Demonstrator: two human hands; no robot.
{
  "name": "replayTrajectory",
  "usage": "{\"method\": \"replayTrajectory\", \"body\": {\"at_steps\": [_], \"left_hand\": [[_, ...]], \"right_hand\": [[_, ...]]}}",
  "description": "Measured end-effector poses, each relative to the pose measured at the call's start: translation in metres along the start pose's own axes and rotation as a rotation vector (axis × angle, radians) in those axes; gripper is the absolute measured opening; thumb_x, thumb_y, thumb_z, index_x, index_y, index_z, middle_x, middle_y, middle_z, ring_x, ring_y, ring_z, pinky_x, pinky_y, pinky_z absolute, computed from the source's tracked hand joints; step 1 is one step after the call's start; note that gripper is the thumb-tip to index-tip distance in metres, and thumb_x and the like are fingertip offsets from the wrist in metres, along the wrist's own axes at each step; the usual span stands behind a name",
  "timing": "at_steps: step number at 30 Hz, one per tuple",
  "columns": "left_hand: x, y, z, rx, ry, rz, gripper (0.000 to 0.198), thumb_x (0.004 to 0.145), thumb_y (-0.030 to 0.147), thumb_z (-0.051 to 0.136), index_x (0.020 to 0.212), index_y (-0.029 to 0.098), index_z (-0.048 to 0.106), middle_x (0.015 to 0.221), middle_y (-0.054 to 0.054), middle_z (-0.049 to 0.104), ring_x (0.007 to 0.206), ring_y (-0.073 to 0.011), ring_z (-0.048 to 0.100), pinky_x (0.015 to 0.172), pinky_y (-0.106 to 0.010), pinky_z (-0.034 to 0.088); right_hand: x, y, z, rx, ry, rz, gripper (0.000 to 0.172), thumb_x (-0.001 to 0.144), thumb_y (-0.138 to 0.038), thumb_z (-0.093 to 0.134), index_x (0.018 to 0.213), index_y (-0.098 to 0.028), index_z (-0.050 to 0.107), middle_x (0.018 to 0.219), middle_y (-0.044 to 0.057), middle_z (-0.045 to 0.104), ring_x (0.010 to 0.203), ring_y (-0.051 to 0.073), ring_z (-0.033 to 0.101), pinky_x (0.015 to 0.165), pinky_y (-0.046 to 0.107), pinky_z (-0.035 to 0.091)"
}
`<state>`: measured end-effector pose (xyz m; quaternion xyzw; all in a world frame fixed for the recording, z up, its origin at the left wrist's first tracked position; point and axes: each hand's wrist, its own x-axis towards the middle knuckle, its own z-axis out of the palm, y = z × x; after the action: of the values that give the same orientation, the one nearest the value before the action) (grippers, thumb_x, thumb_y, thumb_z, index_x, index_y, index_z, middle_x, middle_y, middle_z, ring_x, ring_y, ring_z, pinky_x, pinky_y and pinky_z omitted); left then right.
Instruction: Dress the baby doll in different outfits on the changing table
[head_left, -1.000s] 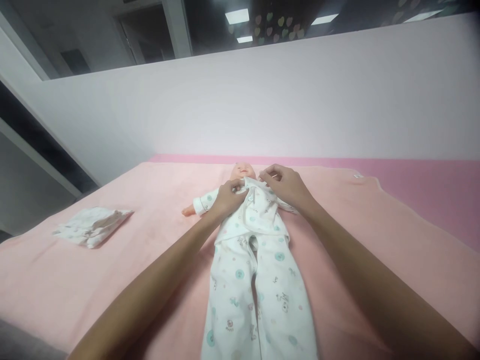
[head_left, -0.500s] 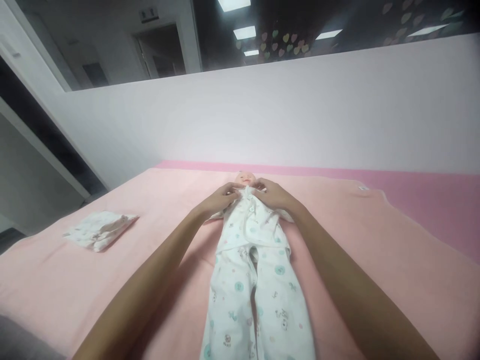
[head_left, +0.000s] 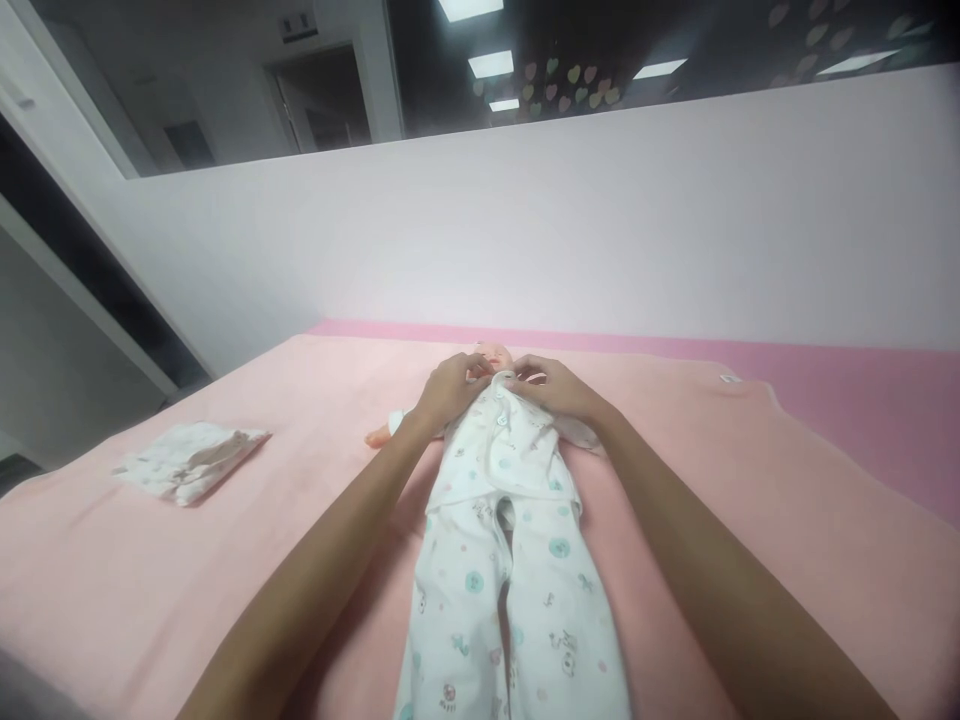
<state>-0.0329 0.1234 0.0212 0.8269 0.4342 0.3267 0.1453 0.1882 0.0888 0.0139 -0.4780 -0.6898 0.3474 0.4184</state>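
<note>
A baby doll lies on its back on a pink blanket, its head away from me. It wears a white baby shirt with a small print and matching white trousers. At the shirt's neckline, my left hand has its fingers pinched on the collar edge. Opposite it, my right hand pinches the other side of the collar just below the doll's chin. The doll's hand shows beyond my left forearm. My fingers partly hide the collar's fastening.
Folded white printed clothing lies on the pink blanket to the left. A pink mat shows past the blanket's right edge. Behind stands a white wall with a dark window above it.
My left hand has shifted slightly inward and up along the collar. The doll's hand on the left has come into view past my forearm. My right hand stays at the neckline.
</note>
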Motion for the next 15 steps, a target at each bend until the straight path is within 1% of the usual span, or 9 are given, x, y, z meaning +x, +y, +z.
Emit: {"method": "replayTrajectory", "body": {"at_steps": [1, 2, 4, 8, 10, 13, 15], "left_hand": [[0.0, 0.0, 0.001, 0.018, 0.006, 0.011, 0.018, 0.093, 0.039, 0.063, 0.101, 0.027, 0.074, 0.108, -0.004, 0.074, 0.1, -0.0241, 0.067, 0.083, -0.034, 0.049], [-0.001, 0.001, 0.001, 0.034, 0.014, 0.024, 0.018, 0.094, 0.039, 0.062, 0.1, 0.027, 0.074, 0.106, -0.004, 0.073, 0.098, -0.0242, 0.067, 0.083, -0.034, 0.049], [-0.003, 0.003, 0.001, 0.045, 0.036, 0.046, 0.019, 0.095, 0.039, 0.06, 0.1, 0.027, 0.074, 0.104, -0.004, 0.073, 0.095, -0.0239, 0.066, 0.081, -0.034, 0.048], [-0.007, 0.006, 0.002, -0.018, 0.057, 0.056, 0.019, 0.096, 0.037, 0.059, 0.099, 0.025, 0.074, 0.102, -0.003, 0.075, 0.088, -0.022, 0.066, 0.078, -0.032, 0.047], [-0.008, 0.006, 0.003, -0.062, 0.063, 0.058, 0.02, 0.096, 0.037, 0.059, 0.099, 0.025, 0.074, 0.099, -0.003, 0.075, 0.084, -0.0205, 0.066, 0.078, -0.031, 0.047], [-0.008, 0.004, 0.006, -0.144, 0.08, 0.046, 0.021, 0.096, 0.038, 0.06, 0.099, 0.023, 0.075, 0.095, -0.002, 0.076, 0.078, -0.0182, 0.064, 0.076, -0.03, 0.046], [-0.008, 0.002, 0.008, -0.204, 0.079, 0.028, 0.023, 0.095, 0.04, 0.061, 0.1, 0.022, 0.075, 0.093, -0.002, 0.076, 0.075, -0.0171, 0.063, 0.074, -0.029, 0.046]], "right_hand": [[-0.001, 0.0, -0.004, 0.003, -0.035, -0.009, 0.031, 0.085, -0.047, 0.076, 0.104, -0.022, 0.074, 0.111, 0.007, 0.074, 0.098, 0.022, 0.068, 0.087, 0.034, 0.053], [-0.002, -0.001, -0.007, 0.0, -0.042, -0.015, 0.031, 0.085, -0.048, 0.076, 0.103, -0.022, 0.074, 0.111, 0.007, 0.074, 0.098, 0.022, 0.068, 0.087, 0.034, 0.053], [-0.003, -0.001, -0.007, -0.008, 0.002, -0.018, 0.031, 0.085, -0.049, 0.076, 0.101, -0.022, 0.075, 0.109, 0.006, 0.075, 0.096, 0.022, 0.068, 0.087, 0.035, 0.053], [-0.003, 0.001, 0.009, 0.025, 0.151, 0.004, 0.033, 0.085, -0.052, 0.075, 0.101, -0.023, 0.075, 0.105, 0.007, 0.075, 0.094, 0.023, 0.067, 0.083, 0.035, 0.054], [-0.003, 0.001, 0.018, 0.029, 0.204, 0.018, 0.035, 0.084, -0.053, 0.075, 0.103, -0.023, 0.074, 0.106, 0.007, 0.075, 0.095, 0.023, 0.067, 0.082, 0.035, 0.054], [-0.003, 0.001, 0.024, 0.042, 0.21, 0.055, 0.038, 0.082, -0.054, 0.077, 0.103, -0.023, 0.073, 0.106, 0.007, 0.076, 0.096, 0.024, 0.068, 0.082, 0.035, 0.054], [-0.003, 0.001, 0.024, 0.103, 0.197, 0.096, 0.039, 0.08, -0.054, 0.079, 0.102, -0.022, 0.073, 0.107, 0.007, 0.076, 0.097, 0.024, 0.069, 0.082, 0.035, 0.055]]}}
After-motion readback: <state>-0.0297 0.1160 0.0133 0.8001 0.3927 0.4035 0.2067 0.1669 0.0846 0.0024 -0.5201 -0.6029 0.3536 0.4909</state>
